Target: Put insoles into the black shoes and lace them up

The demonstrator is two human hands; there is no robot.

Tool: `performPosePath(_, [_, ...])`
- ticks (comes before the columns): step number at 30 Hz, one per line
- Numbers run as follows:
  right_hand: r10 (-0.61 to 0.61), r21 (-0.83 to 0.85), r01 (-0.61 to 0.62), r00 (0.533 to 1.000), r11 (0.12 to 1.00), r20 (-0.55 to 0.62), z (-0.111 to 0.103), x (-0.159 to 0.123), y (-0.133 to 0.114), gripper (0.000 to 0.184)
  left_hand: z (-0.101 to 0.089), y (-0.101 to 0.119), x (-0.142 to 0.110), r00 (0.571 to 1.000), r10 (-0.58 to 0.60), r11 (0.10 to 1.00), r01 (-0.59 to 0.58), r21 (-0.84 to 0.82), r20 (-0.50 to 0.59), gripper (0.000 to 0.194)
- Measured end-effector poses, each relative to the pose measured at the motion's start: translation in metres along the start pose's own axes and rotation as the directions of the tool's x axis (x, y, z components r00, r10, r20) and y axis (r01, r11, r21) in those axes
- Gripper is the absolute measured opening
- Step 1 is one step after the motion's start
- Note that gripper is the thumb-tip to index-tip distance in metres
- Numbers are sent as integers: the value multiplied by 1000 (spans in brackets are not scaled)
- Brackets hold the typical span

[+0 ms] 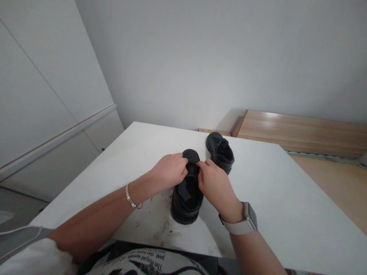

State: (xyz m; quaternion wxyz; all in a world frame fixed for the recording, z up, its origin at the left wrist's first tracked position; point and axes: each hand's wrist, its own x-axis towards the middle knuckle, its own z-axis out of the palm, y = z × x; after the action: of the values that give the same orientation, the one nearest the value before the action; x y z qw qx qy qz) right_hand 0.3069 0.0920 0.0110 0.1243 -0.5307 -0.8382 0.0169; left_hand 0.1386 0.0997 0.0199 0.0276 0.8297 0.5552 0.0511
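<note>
A black shoe [186, 206] stands on the white table in front of me, its toe pointing away and its dark opening facing up. From the left, my left hand [173, 168] is closed with bent fingers on the shoe's upper, just behind the toe. My right hand [213, 181] pinches the opposite side of the upper at about the same height. Whether a lace is between the fingertips is too small to tell. Beyond my right hand stands a second black shoe [220, 151], laced and upright, touched by neither hand.
The white table [252, 214] has brown dirt [166, 229] scattered left of the near shoe. A wood-grain board [304, 131] lies past the table's far right edge, by the grey wall. White cabinet panels [46, 88] rise at the left.
</note>
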Motion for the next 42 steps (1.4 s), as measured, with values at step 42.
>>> performPosePath(42, [-19,419,709,520,568,-854,-86,53,-32,4,-88,14,7,749,-191,144,-617,-773,-634,6])
